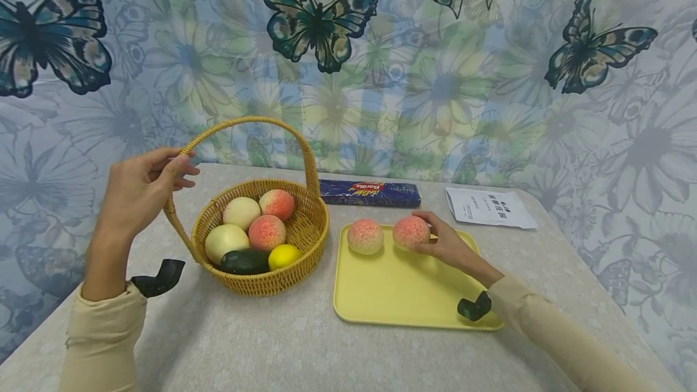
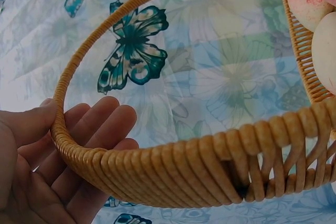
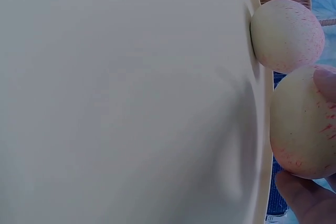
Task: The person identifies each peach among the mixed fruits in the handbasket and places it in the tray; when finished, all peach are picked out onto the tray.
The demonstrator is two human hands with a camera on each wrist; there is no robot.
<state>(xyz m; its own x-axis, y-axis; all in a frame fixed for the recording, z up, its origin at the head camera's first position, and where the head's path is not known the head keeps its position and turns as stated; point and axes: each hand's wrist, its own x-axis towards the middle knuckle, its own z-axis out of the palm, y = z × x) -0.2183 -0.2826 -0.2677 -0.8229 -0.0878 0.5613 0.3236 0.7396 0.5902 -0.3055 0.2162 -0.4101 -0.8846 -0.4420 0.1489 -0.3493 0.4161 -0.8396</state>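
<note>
Right hand (image 1: 443,244) grips a peach (image 1: 411,232) on the tray (image 1: 403,295); left hand (image 1: 143,189) grips the basket handle (image 1: 250,123). Next: release peach.

The basket (image 1: 305,228) stands left of centre on the worktop (image 1: 272,343), fruit inside. The tray (image 1: 403,289) lies just right of it, two peaches (image 1: 365,236) on its far end. Behind, near the back edge, lie a box (image 1: 370,193) and, rightward, a paper (image 1: 490,206).

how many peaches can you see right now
4. Two peaches lie in the basket; two sit on the yellow tray, one held by the right hand. More may be hidden under the basket's fruit.
</note>
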